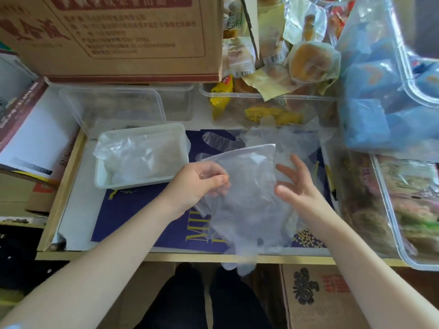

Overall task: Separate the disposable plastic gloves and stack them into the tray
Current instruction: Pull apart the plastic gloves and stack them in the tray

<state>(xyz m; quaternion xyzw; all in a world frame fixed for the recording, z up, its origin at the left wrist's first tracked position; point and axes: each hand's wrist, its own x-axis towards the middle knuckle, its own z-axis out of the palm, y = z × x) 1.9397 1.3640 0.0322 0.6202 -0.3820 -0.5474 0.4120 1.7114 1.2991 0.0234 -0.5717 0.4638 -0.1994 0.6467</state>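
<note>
Clear plastic glove (pixel 247 200) hangs above the blue mat, pinched in the left hand (pixel 197 184) while the right hand (pixel 294 186) spreads open beside it, so separating looks underway and next comes laying it into the white tray (pixel 140 157) at left.

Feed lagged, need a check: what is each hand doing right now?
Left hand: pinching the clear plastic glove, holding it up.
Right hand: open, fingers spread, against the glove's right edge, no grip.

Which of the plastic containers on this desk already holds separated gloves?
The white tray left of the left hand: crumpled clear gloves fill it, while the other tubs are clear-walled and hold snacks or nothing visible.
</note>
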